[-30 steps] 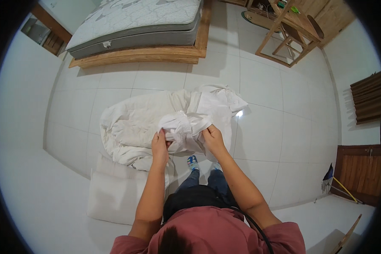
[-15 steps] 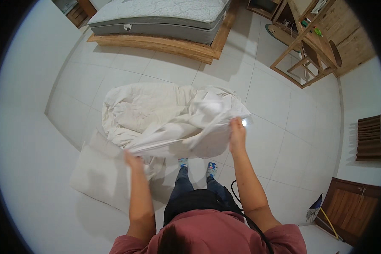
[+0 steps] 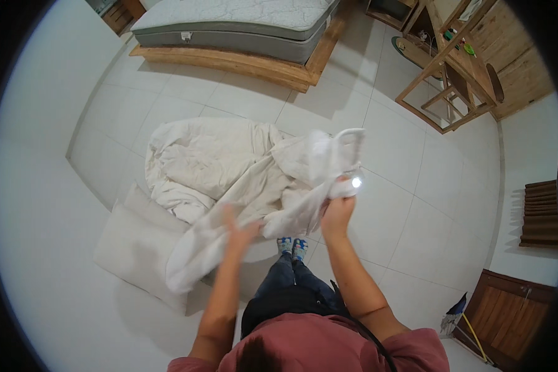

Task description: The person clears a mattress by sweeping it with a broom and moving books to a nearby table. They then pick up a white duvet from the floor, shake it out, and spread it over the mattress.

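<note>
A length of white bedding fabric [image 3: 294, 218] is raised off the floor in front of my legs, with one end hanging down at the left. My right hand [image 3: 339, 214] is closed around a bunched part of it, and a small bright spot shines beside the fingers. Above that hand a fold of the fabric stands up. My left hand [image 3: 242, 230], blurred by motion, lies against the fabric with thumb and fingers spread apart. Beyond both hands a bulky off-white comforter [image 3: 198, 152] lies crumpled on the tiles; where it meets the raised fabric is hard to make out.
Two pale pillows [image 3: 130, 239] lie on the floor at the left by the wall. A bare mattress [image 3: 229, 40] rests on a wooden bed frame [image 3: 229, 63] at the far side. A wooden desk [image 3: 468, 68] stands far right; a broom and dustpan [image 3: 459, 313] lean near a wooden door [image 3: 508, 313].
My left hand has moved right and its fingers have come apart, leaving a fabric end hanging left. My right hand has shifted slightly left and lower, and a fold has risen above it.
</note>
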A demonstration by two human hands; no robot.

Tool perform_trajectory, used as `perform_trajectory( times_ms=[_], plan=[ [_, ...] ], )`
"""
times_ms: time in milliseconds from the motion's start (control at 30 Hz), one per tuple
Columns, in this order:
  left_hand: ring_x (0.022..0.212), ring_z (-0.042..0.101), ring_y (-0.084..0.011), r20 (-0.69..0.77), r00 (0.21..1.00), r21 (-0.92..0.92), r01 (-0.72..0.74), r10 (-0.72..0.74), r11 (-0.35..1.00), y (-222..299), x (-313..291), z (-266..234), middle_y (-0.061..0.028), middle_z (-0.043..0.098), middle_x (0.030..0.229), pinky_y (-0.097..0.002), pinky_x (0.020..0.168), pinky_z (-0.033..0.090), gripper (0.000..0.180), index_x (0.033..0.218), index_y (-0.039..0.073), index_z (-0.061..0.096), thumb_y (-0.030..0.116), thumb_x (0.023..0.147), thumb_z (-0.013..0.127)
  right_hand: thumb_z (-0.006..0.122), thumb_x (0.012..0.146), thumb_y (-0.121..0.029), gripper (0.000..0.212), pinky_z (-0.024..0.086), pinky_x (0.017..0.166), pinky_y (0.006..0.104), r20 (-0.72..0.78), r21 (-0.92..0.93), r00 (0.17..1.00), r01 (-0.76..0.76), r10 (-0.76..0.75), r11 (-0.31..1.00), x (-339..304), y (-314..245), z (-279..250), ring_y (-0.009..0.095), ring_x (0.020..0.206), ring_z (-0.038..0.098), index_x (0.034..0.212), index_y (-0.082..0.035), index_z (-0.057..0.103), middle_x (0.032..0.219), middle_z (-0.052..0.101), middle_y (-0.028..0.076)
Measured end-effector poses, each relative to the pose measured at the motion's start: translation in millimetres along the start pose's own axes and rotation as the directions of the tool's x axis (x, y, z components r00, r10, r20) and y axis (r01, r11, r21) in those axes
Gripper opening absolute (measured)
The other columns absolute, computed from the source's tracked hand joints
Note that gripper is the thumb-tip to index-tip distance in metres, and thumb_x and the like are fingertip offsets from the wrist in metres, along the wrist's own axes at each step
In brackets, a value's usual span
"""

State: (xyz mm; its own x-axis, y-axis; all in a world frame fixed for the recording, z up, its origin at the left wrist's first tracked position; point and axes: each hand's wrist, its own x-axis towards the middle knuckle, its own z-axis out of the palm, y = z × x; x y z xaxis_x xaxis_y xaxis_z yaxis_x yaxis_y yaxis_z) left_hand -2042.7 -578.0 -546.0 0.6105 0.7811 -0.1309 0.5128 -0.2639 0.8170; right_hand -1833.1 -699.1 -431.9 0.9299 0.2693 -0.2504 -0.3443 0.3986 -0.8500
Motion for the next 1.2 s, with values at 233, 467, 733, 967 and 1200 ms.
perform_trajectory(
  times_ms=[233,467,733,967,1200],
  plan=[
    [0.080,0.060,-0.0340,0.177,0.961,-0.340,-0.145,0.214,0.929,111,21,90,-0.0126,0.063,0.082,-0.0411,0.078,0.044,0.047,0.097,0.003,0.056,0.019,0.058,0.074,0.048,0.087,-0.005,0.025,0.041,0.083,0.0249,0.149,-0.136,0.986,0.091,-0.070,0.987,-15,-29,-3,0.010,0.093,0.052,0.112,-0.002,0.050,0.102,0.055,0.004],
    [0.089,0.056,-0.0335,0.150,0.962,-0.105,-0.214,0.228,0.971,105,57,146,-0.0154,0.061,0.093,-0.0364,0.079,0.044,0.035,0.095,0.005,0.059,0.009,0.062,0.069,0.049,0.088,-0.013,0.032,0.045,0.090,0.0342,-0.106,0.259,0.939,0.342,-0.326,0.903,37,-160,8,0.019,0.103,0.053,0.118,-0.004,0.046,0.113,0.053,0.007],
    [0.093,0.055,-0.0319,-0.205,0.973,0.018,0.108,-0.102,0.994,57,145,139,-0.0182,0.058,0.099,-0.0364,0.083,0.042,0.034,0.108,0.002,0.054,0.006,0.075,0.048,0.043,0.091,-0.024,0.035,0.049,0.081,0.0373,-0.346,-0.106,0.767,0.541,-0.541,0.834,211,-266,-71,0.023,0.095,0.057,0.117,-0.001,0.046,0.110,0.055,0.013],
    [0.070,0.051,-0.0085,-0.142,0.980,-0.508,0.049,-0.140,0.860,282,143,2,-0.0005,0.057,0.075,-0.0222,0.067,0.041,0.015,0.087,0.001,0.057,0.008,0.075,0.051,0.074,0.065,-0.016,0.084,0.024,0.105,0.0373,0.431,-0.886,0.902,0.429,-0.028,0.175,339,-133,-145,0.035,0.128,0.027,0.133,0.003,0.027,0.136,0.029,0.024],
    [0.086,0.054,-0.0105,-0.149,0.962,-0.517,0.121,-0.229,0.847,359,111,57,-0.0042,0.061,0.093,-0.0234,0.077,0.041,0.028,0.104,-0.001,0.057,0.008,0.078,0.058,0.071,0.067,-0.026,0.087,0.018,0.106,0.0421,0.874,-0.367,0.044,0.712,0.483,0.599,264,-70,-11,0.033,0.130,0.025,0.138,-0.010,0.023,0.139,0.029,0.015]
  ],
)
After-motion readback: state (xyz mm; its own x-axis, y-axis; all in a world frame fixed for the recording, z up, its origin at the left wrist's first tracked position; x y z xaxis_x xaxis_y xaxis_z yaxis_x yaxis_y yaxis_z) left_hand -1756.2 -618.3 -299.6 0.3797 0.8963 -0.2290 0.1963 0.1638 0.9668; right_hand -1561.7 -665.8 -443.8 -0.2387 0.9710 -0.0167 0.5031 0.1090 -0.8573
